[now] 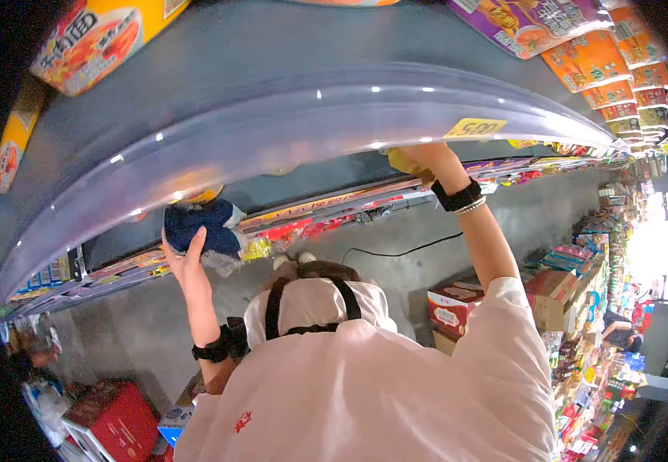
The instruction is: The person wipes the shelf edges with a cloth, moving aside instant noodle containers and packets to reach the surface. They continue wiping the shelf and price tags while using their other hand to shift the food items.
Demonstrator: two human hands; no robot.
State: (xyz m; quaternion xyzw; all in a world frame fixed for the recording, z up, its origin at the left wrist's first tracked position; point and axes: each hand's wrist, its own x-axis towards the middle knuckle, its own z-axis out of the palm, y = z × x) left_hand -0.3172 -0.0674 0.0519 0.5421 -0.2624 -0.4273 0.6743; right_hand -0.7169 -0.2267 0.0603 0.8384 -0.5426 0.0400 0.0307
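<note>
At the left, my left hand (186, 258) grips a bunched dark blue cloth (201, 229) with a pale, fluffy edge, just below the shelf's front strip. Thumb and fingers press into it from below. Further right, my right hand (432, 159) reaches up to the lower shelf, its fingertips partly hidden by the clear price strip (334, 115). Those fingers close on a yellow object (409, 164) whose kind I cannot make out. A yellow "5.00" price tag (476, 128) sits in the strip just above this hand.
Noodle bowls (107, 42) and a purple noodle package (530, 23) stand on the upper shelf (311, 35). Cartons (457, 308) are stacked on the floor at right, a red box (114, 420) at lower left. A black cable (403, 250) crosses the floor; a person (620, 333) is far right.
</note>
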